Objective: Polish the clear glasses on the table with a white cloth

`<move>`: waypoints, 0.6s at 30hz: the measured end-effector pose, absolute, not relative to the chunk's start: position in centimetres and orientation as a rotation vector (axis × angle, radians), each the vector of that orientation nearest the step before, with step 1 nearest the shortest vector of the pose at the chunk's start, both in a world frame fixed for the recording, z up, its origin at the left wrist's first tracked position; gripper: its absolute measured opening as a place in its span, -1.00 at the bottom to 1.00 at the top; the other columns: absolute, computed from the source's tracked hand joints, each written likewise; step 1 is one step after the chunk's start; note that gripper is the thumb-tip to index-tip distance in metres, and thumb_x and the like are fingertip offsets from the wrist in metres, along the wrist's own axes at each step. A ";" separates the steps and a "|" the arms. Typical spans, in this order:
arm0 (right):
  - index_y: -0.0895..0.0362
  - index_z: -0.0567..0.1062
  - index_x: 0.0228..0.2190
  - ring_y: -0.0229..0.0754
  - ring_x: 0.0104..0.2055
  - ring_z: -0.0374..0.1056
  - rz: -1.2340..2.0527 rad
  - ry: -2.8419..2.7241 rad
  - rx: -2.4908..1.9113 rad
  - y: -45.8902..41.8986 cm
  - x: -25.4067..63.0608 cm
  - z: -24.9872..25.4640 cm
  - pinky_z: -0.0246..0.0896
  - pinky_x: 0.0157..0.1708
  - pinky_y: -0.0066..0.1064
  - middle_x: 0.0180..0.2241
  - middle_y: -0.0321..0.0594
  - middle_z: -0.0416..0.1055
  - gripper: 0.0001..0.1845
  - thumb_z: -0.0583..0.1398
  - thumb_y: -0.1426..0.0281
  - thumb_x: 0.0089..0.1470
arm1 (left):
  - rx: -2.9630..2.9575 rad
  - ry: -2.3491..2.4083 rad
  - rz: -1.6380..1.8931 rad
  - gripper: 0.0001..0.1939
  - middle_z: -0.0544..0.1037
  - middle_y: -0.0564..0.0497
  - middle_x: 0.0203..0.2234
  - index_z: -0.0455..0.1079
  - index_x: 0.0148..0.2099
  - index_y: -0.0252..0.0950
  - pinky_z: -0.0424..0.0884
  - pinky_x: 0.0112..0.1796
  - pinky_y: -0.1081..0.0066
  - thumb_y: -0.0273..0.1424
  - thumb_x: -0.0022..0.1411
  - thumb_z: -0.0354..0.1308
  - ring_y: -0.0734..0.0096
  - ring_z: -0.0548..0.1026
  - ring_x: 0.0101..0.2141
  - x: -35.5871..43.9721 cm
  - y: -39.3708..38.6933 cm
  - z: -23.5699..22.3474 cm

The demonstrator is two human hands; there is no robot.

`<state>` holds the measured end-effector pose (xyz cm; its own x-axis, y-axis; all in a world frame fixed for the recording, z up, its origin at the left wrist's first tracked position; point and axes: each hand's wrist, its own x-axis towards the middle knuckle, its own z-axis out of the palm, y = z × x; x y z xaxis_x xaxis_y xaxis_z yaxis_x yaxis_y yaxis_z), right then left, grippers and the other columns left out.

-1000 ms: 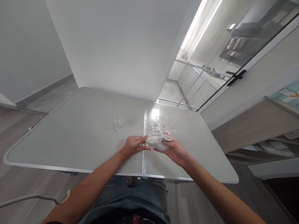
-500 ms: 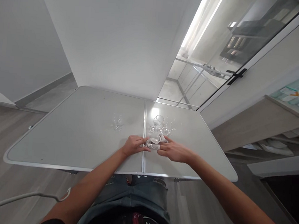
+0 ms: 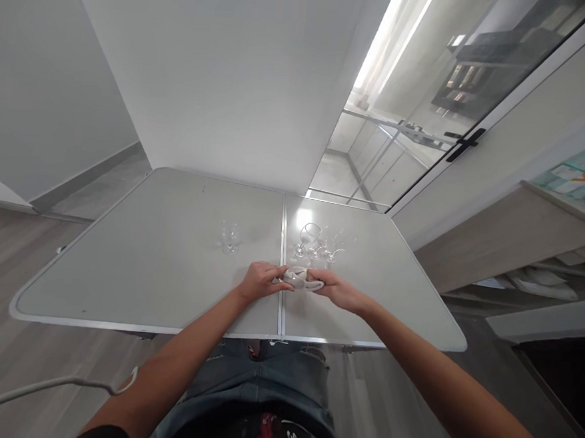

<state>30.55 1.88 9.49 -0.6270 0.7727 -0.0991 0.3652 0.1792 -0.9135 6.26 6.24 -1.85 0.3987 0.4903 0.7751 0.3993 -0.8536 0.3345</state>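
My left hand (image 3: 261,282) is closed on a clear stemmed glass (image 3: 294,277), which lies on its side above the table, its bowl toward the right. In my right hand (image 3: 341,292) is a pale cloth (image 3: 314,285), pressed at the mouth of that glass; part of the cloth seems to be inside the bowl. The fingertips of the right hand are partly hidden by the cloth. Just beyond my hands stands a group of clear stemmed glasses (image 3: 310,233). Another clear stemmed glass (image 3: 230,239) stands farther left.
The pale folding table (image 3: 159,256) has a metal seam down its middle and a metal rim. A white wall (image 3: 222,74) rises behind it. At right are a glass door with a black handle (image 3: 465,146) and a shelf (image 3: 517,228) with packed bottles on top.
The cloth, bunched over the glass before, now sits more compactly at its mouth. My right hand has turned and its fingers have closed in on the cloth. The left hand stays nearly in place.
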 end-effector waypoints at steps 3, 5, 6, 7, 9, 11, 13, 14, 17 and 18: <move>0.10 0.42 -0.38 -0.22 -0.29 0.25 1.753 -1.556 -1.085 2.0 30.7 9.5 0.21 -0.20 -0.36 -0.36 -0.31 0.33 -0.88 0.26 0.35 0.11 | 2.500 0.774 1.443 -0.46 0.54 0.07 -0.60 0.54 -0.03 -0.27 0.30 -0.46 0.50 0.06 0.14 0.27 0.52 0.46 -0.58 6.3 6.3 -1.9; 0.08 0.45 -0.33 -0.18 -0.24 0.31 1.802 -1.239 -1.041 1.7 30.5 9.2 0.29 -0.14 -0.29 -0.30 -0.29 0.38 -0.85 0.32 0.34 0.06 | 2.435 0.796 1.467 -0.44 0.52 0.07 -0.61 0.54 -0.04 -0.27 0.30 -0.47 0.49 0.08 0.13 0.26 0.52 0.44 -0.58 6.3 6.4 -1.8; 0.07 0.47 -0.29 -0.14 -0.17 0.35 1.801 -1.113 -1.004 1.6 30.2 9.0 0.32 -0.08 -0.23 -0.23 -0.26 0.42 -0.82 0.32 0.32 0.06 | 2.403 0.822 1.480 -0.44 0.52 0.07 -0.61 0.54 -0.03 -0.28 0.31 -0.47 0.49 0.07 0.13 0.27 0.51 0.44 -0.58 6.3 6.4 -1.8; 0.05 0.48 -0.23 -0.10 -0.09 0.37 1.793 -1.016 -0.969 1.3 30.0 8.7 0.33 -0.03 -0.16 -0.16 -0.24 0.44 -0.79 0.32 0.30 0.07 | 2.377 0.853 1.491 -0.44 0.53 0.06 -0.60 0.54 -0.03 -0.28 0.32 -0.46 0.49 0.06 0.14 0.27 0.51 0.44 -0.58 6.4 6.4 -1.8; 0.04 0.50 -0.14 -0.01 0.05 0.36 1.771 -0.904 -0.921 0.8 29.5 8.2 0.31 0.06 -0.04 -0.01 -0.19 0.44 -0.73 0.30 0.25 0.11 | 2.352 0.905 1.502 -0.46 0.54 0.06 -0.58 0.55 -0.03 -0.28 0.33 -0.44 0.48 0.03 0.15 0.28 0.51 0.43 -0.58 6.3 6.3 -1.7; 0.03 0.51 -0.09 0.03 0.13 0.33 1.719 -0.843 -0.903 0.2 29.4 7.6 0.30 0.10 0.01 0.07 -0.18 0.43 -0.70 0.28 0.22 0.14 | 2.344 0.942 1.506 -0.48 0.54 0.06 -0.57 0.55 -0.03 -0.28 0.35 -0.42 0.48 0.02 0.14 0.29 0.52 0.43 -0.57 6.4 6.2 -1.8; 0.01 0.51 -0.07 0.03 0.15 0.33 1.609 -0.790 -0.910 -0.3 29.7 7.0 0.30 0.11 0.00 0.08 -0.19 0.44 -0.67 0.29 0.20 0.14 | 2.309 0.978 1.514 -0.48 0.55 0.06 -0.55 0.54 -0.02 -0.27 0.36 -0.42 0.49 0.01 0.13 0.30 0.53 0.43 -0.56 6.4 6.2 -1.9; 0.00 0.51 -0.06 0.03 0.15 0.33 1.540 -0.768 -0.920 -0.5 29.9 6.7 0.30 0.11 -0.01 0.09 -0.20 0.45 -0.64 0.30 0.17 0.13 | 2.273 0.998 1.520 -0.48 0.55 0.07 -0.53 0.53 -0.01 -0.26 0.37 -0.41 0.49 0.01 0.13 0.30 0.53 0.43 -0.56 6.4 6.3 -2.0; -0.02 0.50 -0.01 0.00 0.14 0.35 1.324 -0.710 -0.955 -1.1 30.2 5.5 0.32 0.09 -0.05 0.09 -0.22 0.46 -0.59 0.29 0.13 0.12 | 2.144 1.016 1.529 -0.49 0.55 0.07 -0.48 0.50 0.02 -0.25 0.40 -0.39 0.49 -0.02 0.15 0.30 0.54 0.41 -0.53 6.5 6.3 -2.1; -0.02 0.50 -0.01 -0.01 0.14 0.36 1.252 -0.690 -0.963 -1.3 30.0 5.1 0.33 0.09 -0.06 0.09 -0.23 0.46 -0.59 0.28 0.12 0.13 | 2.115 1.000 1.514 -0.50 0.55 0.07 -0.47 0.49 0.03 -0.25 0.40 -0.38 0.49 -0.04 0.17 0.30 0.54 0.40 -0.52 6.5 6.3 -2.0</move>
<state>30.00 -1.30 5.08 0.2078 0.9755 -0.0723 -0.4601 0.0323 -0.8873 6.52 6.31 -2.02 0.1789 0.7165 0.6742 0.3391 -0.6882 0.6414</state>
